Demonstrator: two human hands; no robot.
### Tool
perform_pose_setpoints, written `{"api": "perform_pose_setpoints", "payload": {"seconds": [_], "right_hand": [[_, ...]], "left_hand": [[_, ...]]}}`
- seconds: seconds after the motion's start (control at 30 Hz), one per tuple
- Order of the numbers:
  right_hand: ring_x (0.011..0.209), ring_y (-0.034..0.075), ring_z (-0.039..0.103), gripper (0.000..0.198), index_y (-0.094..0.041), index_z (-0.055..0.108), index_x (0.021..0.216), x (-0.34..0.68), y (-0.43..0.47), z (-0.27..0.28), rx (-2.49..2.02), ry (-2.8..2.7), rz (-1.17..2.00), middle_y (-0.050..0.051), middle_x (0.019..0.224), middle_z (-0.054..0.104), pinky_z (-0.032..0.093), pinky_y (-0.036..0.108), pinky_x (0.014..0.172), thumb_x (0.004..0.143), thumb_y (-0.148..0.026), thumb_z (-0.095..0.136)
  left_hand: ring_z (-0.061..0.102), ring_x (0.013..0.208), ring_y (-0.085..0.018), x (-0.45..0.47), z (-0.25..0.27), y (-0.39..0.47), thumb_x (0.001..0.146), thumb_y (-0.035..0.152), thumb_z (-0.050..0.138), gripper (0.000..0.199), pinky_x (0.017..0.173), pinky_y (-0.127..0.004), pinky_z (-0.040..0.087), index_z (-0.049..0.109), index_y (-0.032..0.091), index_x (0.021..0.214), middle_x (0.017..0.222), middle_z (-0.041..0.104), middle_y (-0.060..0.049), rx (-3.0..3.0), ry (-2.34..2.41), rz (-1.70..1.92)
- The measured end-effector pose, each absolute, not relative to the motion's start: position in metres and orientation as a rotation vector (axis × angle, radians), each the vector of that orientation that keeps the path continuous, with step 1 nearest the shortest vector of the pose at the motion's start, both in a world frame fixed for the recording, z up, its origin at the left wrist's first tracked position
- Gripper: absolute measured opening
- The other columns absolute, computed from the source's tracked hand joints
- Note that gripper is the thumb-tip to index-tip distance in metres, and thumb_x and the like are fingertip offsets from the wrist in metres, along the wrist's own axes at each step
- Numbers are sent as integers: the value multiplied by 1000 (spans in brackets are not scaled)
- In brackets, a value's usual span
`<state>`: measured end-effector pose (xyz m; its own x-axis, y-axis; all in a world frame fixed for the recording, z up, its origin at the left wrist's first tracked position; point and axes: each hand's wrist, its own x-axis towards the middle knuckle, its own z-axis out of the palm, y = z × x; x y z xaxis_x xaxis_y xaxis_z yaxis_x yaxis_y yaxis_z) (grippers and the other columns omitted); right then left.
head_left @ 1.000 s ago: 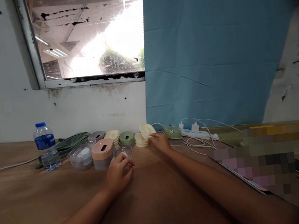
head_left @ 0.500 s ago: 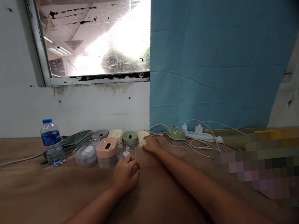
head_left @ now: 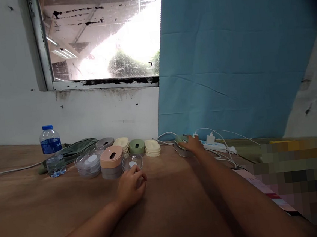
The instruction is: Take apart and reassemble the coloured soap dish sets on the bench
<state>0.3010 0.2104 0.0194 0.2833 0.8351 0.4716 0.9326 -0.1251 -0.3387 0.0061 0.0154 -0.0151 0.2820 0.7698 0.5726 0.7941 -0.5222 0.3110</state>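
Note:
My right hand (head_left: 191, 144) reaches over a green slotted lid (head_left: 180, 139), thumb and fingers spread across it; the fingers hide part of it. Under it sits a grey base (head_left: 183, 152). My left hand (head_left: 132, 185) rests on the table with its fingers curled in, just in front of a clear plastic container (head_left: 131, 161) with a white round spot. I see nothing in this hand. A peach lid (head_left: 111, 153) tops a grey stack to its left. Behind stand cream lids (head_left: 152, 148), a green stack (head_left: 137, 148), more cream pieces (head_left: 121, 143) and a grey one (head_left: 105, 143).
Stacked clear containers (head_left: 89, 163), a dark green cloth bag (head_left: 77, 149) and a water bottle (head_left: 52, 150) stand left. A power strip (head_left: 218, 146) with chargers and white cables lies right of my right hand. A phone-like pink screen (head_left: 256, 183) lies beside my right forearm.
My right hand has moved right, from the cream lids to the green lid. The cream lids stay behind in their stack. My left hand has hardly moved.

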Motion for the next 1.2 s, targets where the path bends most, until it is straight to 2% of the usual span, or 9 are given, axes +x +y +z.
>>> {"api": "perform_pose_setpoints", "payload": {"seconds": [0.1, 0.2, 0.27, 0.43, 0.57, 0.73, 0.83, 0.97, 1.2], "right_hand": [[104, 35, 49, 65, -15, 44, 121, 306, 210, 11, -1956, -1614, -213, 21, 121, 43, 38, 43, 83, 68, -52, 53], [116, 35, 37, 67, -9, 33, 128, 303, 201, 6, -1887, -1610, -278, 23, 129, 32, 32, 43, 91, 76, -50, 43], [120, 33, 32, 68, -9, 28, 130, 301, 191, 4, -1820, -1645, -308, 22, 132, 27, 29, 40, 95, 78, -50, 39], [118, 31, 36, 65, -13, 36, 126, 306, 170, 1, -1679, -1810, -302, 16, 131, 34, 30, 38, 96, 74, -49, 48], [119, 29, 36, 62, -15, 34, 127, 316, 154, -1, -1605, -1833, -278, 14, 131, 33, 32, 38, 96, 75, -47, 46], [118, 28, 37, 58, -23, 35, 127, 319, 111, -11, -1373, -1949, -107, 10, 129, 37, 32, 41, 97, 75, -47, 48], [122, 26, 32, 60, -26, 34, 128, 310, 74, -19, -1265, -2081, 6, 7, 132, 34, 28, 42, 100, 74, -46, 51], [123, 27, 31, 65, -29, 30, 131, 294, 34, -24, -1200, -2223, 248, 7, 136, 29, 30, 42, 99, 73, -45, 54], [125, 25, 27, 69, -31, 31, 130, 291, 20, -14, -1004, -2440, 449, 5, 139, 24, 28, 39, 100, 69, -43, 60]], "left_hand": [[50, 71, -14, 5, -14, 16, 68, 12, 46, 16, 66, -25, 39, 57, 21, 74, 81, 50, -1, -2488, -1516, -1091], [51, 72, -14, 4, -13, 15, 68, 10, 46, 17, 66, -24, 40, 57, 21, 74, 81, 50, -1, -2509, -1498, -1120], [51, 72, -14, 3, -13, 14, 68, 10, 45, 18, 66, -24, 40, 57, 21, 75, 82, 50, -1, -2523, -1478, -1131], [50, 72, -14, 4, -13, 13, 70, 12, 45, 16, 66, -25, 40, 57, 21, 76, 83, 50, -2, -2530, -1444, -1073], [50, 73, -15, 4, -13, 11, 70, 11, 44, 17, 67, -25, 39, 56, 21, 77, 84, 51, -2, -2528, -1419, -1030], [51, 73, -15, 3, -12, 11, 70, 12, 44, 16, 67, -26, 39, 56, 21, 78, 84, 51, -2, -2540, -1412, -1004], [51, 73, -15, 3, -13, 11, 71, 12, 44, 18, 67, -26, 39, 57, 21, 78, 85, 51, -3, -2544, -1413, -999], [51, 73, -15, 2, -14, 10, 70, 11, 43, 19, 65, -26, 39, 57, 21, 79, 85, 52, -3, -2552, -1395, -996], [51, 74, -16, 3, -13, 10, 73, 13, 42, 19, 67, -27, 39, 56, 21, 81, 85, 53, -3, -2562, -1363, -966]]}}
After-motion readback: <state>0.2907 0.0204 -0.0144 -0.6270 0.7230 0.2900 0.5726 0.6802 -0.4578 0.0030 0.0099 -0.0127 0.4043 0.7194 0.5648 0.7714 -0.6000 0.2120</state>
